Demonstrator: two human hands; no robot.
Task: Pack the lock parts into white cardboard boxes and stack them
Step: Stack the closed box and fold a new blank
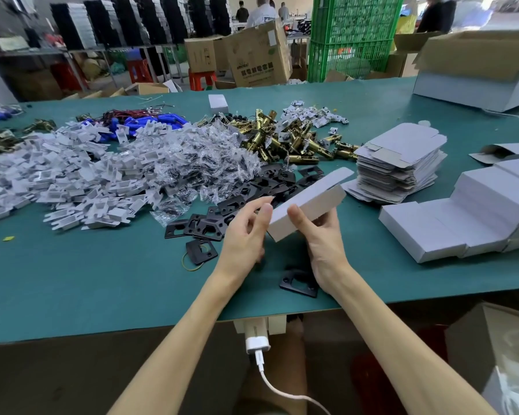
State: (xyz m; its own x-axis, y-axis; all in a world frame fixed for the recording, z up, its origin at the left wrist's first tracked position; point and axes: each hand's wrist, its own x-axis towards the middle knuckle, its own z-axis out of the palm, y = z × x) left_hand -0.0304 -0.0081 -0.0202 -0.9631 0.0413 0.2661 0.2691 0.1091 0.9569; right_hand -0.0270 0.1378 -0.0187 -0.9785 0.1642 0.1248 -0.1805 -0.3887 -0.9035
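A white cardboard box (pixel 310 202) is held tilted above the green table (pixel 102 280), its far flap open and sticking up. My right hand (pixel 324 244) grips it from below, thumb on the near face. My left hand (pixel 246 232) touches the box's near left corner with its fingertips. Black metal plates (pixel 210 226) lie spread under and beside my hands; one more black plate (pixel 298 283) lies by my right wrist. Brass latch bolts (pixel 294 139) are heaped further back. Closed white boxes (pixel 462 220) are stacked at the right.
Heaps of white plastic inserts (pixel 81 175) and bagged screws (pixel 198 163) cover the left and middle. A stack of flat box blanks (pixel 402 166) stands right of the held box. Blue batteries with wires (pixel 153 121) lie at the back. A big carton (pixel 480 70) sits far right.
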